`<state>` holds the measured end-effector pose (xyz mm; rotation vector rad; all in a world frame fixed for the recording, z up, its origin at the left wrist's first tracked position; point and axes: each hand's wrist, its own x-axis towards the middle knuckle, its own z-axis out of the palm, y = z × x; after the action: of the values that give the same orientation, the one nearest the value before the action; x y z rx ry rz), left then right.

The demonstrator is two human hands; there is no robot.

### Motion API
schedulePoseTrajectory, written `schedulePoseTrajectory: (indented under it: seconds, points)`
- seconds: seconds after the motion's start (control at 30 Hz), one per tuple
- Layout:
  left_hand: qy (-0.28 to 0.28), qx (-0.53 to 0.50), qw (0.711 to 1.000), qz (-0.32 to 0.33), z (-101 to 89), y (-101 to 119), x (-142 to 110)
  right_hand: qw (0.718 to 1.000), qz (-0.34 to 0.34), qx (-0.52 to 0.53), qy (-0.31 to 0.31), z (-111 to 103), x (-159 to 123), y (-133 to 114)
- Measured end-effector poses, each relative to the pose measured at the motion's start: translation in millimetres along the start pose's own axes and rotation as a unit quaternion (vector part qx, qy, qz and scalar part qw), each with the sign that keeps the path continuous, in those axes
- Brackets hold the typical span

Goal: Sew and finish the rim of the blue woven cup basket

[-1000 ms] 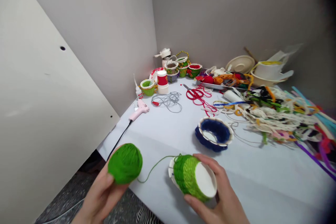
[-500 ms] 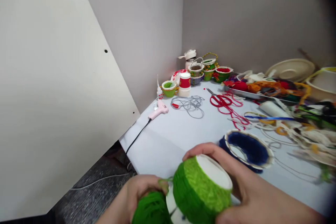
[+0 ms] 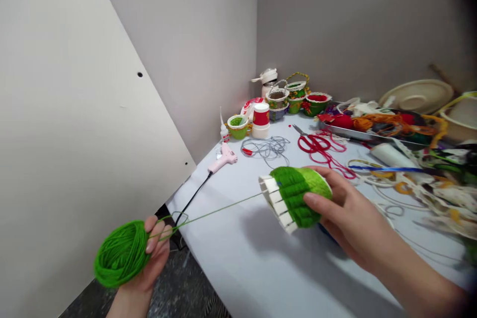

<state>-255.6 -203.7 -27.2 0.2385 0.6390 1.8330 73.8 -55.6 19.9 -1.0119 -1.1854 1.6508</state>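
Observation:
My left hand [image 3: 151, 258] grips a ball of green yarn [image 3: 121, 253] at the lower left, off the table's edge. A taut green strand [image 3: 212, 212] runs from the ball up to a white paper cup wrapped in green yarn [image 3: 294, 196]. My right hand [image 3: 345, 213] holds that cup on its side above the white table [image 3: 238, 258], with the slit rim pointing left. The blue woven bowl behind my right hand is almost fully hidden.
A pink glue gun [image 3: 222, 158] with a black cord lies near the left table edge. Grey thread [image 3: 266, 148], red scissors and red yarn [image 3: 316, 145], small decorated cups [image 3: 294, 95] and a tray of yarn [image 3: 376, 124] fill the back. A white panel [image 3: 74, 134] stands at the left.
My left hand has pulled the yarn ball away to the lower left, drawing the strand taut. My right hand has lifted the wrapped cup and turned it on its side.

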Motion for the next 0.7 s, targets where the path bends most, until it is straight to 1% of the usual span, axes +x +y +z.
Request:
schedulePoseTrajectory:
  seconds: [0.1, 0.17, 0.27, 0.33, 0.4, 0.47, 0.53, 0.6, 0.63, 0.67, 0.7]
  points:
    - [0.058, -0.003, 0.998, 0.012, 4.5, -2, -3, 0.996, 0.031, 0.078, -0.009, -3, 9, -4]
    - [0.089, -0.009, 0.996, 0.023, 10.3, -4, -4, 0.992, 0.053, 0.112, -0.011, -4, 15, -6]
    - [0.113, -0.024, 0.992, 0.046, 21.0, -7, -5, 0.988, 0.049, 0.143, 0.028, -9, 22, -10]
    - [0.119, -0.028, 0.991, 0.057, 26.6, -8, -5, 0.987, 0.010, 0.146, 0.062, -13, 23, -15]
    - [0.119, -0.032, 0.990, 0.062, 29.1, -9, -4, 0.985, -0.056, 0.136, 0.089, -19, 23, -21]
    - [0.114, -0.036, 0.991, 0.064, 28.4, -8, -3, 0.978, -0.121, 0.121, 0.121, -25, 23, -28]
    - [0.104, -0.042, 0.992, 0.065, 25.2, -7, -2, 0.968, -0.166, 0.111, 0.153, -34, 25, -33]
    - [0.089, -0.046, 0.993, 0.065, 21.3, -7, 0, 0.960, -0.190, 0.107, 0.176, -45, 29, -37]
    - [0.083, -0.046, 0.993, 0.066, 19.9, -7, 0, 0.959, -0.194, 0.104, 0.175, -52, 31, -38]
    - [0.085, -0.042, 0.993, 0.070, 19.0, -8, 0, 0.962, -0.195, 0.098, 0.167, -60, 34, -39]
    - [0.109, -0.029, 0.991, 0.069, 18.9, -9, 1, 0.965, -0.192, 0.086, 0.153, -68, 37, -40]
